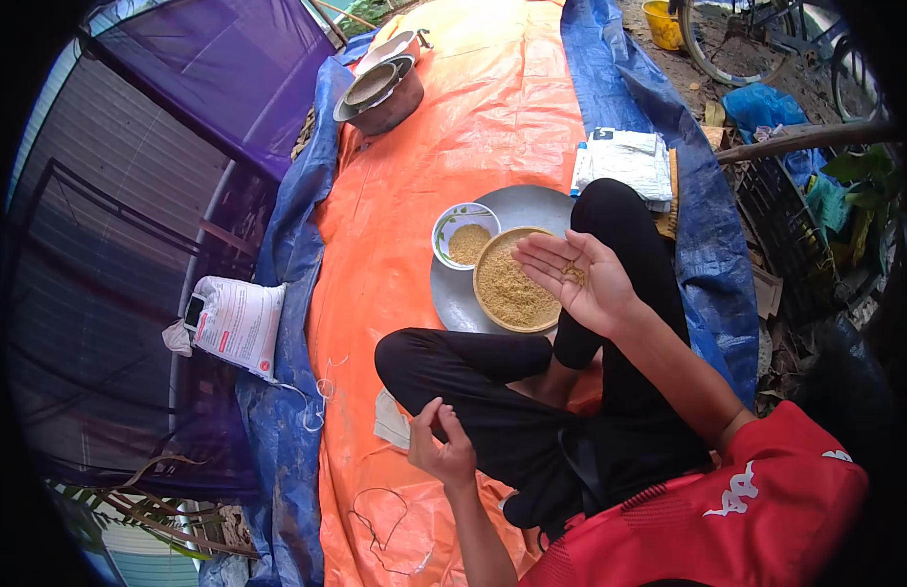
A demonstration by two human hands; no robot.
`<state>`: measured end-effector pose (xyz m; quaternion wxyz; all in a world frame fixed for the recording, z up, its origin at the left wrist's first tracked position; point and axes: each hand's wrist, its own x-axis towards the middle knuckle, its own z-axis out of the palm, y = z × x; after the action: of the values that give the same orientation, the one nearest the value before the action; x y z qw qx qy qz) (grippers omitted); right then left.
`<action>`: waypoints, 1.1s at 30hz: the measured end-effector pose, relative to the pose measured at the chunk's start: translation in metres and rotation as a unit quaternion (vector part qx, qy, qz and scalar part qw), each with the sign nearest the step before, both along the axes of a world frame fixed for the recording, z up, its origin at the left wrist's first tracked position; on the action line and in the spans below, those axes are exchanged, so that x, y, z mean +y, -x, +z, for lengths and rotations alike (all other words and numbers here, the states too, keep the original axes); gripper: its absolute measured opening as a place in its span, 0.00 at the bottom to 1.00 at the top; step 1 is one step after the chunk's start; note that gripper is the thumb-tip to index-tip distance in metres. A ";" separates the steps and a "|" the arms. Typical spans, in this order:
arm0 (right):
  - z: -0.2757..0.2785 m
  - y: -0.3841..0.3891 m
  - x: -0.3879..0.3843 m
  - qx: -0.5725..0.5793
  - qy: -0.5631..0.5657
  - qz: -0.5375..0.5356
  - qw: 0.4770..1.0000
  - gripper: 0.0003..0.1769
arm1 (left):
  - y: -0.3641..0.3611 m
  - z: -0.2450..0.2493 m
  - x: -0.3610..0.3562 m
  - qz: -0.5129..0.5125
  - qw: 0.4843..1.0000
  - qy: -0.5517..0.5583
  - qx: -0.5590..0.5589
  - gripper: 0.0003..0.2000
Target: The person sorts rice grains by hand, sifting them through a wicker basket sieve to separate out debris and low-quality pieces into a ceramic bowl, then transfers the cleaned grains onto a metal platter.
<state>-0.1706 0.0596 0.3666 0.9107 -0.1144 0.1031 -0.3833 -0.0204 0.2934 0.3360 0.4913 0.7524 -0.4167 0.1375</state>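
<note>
My right hand (590, 286) is held palm up, its fingers stretched out flat. A few golden-brown grains (574, 273), looking like unhusked rice, lie on that palm. Partly beneath the fingers is a round basket (480, 298) filled with similar grains (514, 290). A white bowl with a green leaf pattern (442, 231) holds more grains beside it. Both rest on a round metal tray (453, 304). Over my bent left leg, my left hand (443, 445) is raised with curled fingers, thumb and fingertips close together. Whether anything tiny is pinched there cannot be made out.
An orange tarp (443, 137) with blue edges (707, 293) lies under me. Stacked pots (387, 106) stand at the far left. White folded packs (626, 164) lie beyond my right knee. A printed white sack (240, 323) is at left, a bicycle (742, 44) at upper right.
</note>
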 end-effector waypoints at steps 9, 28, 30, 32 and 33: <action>-0.106 -0.024 -0.036 0.054 0.018 0.073 0.996 0.29 | 0.030 -0.039 -0.077 -0.196 0.976 -0.084 0.046 0.06; -0.246 -0.030 -0.052 0.197 -0.063 0.119 0.971 0.30 | -0.060 -0.185 -0.165 -0.147 0.935 -0.269 0.176 0.08; -0.253 -0.033 -0.050 0.222 -0.069 0.124 0.965 0.30 | -0.062 -0.194 -0.178 -0.142 0.929 -0.314 0.134 0.07; -0.255 -0.032 -0.050 0.233 -0.060 0.136 0.961 0.30 | -0.059 -0.210 -0.188 -0.141 0.930 -0.331 0.077 0.07; -0.255 -0.033 -0.050 0.234 -0.057 0.145 0.960 0.30 | -0.057 -0.214 -0.190 -0.135 0.929 -0.340 0.063 0.06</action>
<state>-0.1373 0.0094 0.1120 0.9119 -0.1628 0.3171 -0.2032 0.0361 0.1029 0.1221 0.2452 0.8178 -0.5047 -0.1278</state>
